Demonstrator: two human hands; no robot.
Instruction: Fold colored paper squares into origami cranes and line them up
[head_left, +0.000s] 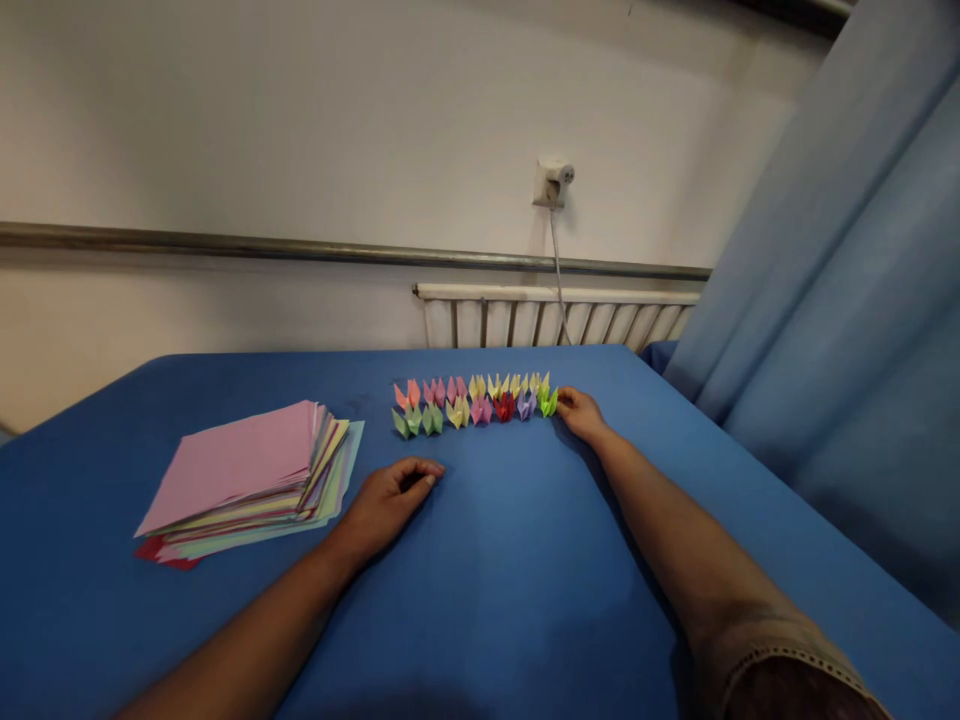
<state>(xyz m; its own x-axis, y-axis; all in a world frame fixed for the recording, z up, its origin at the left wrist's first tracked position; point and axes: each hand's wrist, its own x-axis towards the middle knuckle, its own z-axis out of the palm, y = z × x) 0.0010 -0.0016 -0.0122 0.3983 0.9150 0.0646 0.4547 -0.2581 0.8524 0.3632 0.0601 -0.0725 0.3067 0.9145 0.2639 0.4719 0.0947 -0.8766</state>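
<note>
Paper cranes stand in two rows on the blue surface (495, 590), mid-frame. Front row (481, 410): seven, running green, green, yellow, pink, red, purple, lime. Back row (434, 392), just behind: orange, pinks, then yellows; overlap at its right end spoils a sure count.

Right hand (579, 413), right of centre: fingers bent in toward the thumb, tips at the right side of the lime crane (549, 403). Cannot tell whether it pinches the paper or only touches it. Left hand (397, 495), lower centre: loosely curled, thumb near fingertips, nothing seen in it; rests below the rows, apart from them.

Progress, as judged: folding looks done for every crane visible; lining-up looks nearly so, both rows fairly even. Lime one, at the front row's end, seems the only crane being tended. Stack of flat sheets (240, 460), left of frame, pink on top: unfolded, neither hand on it.
</note>
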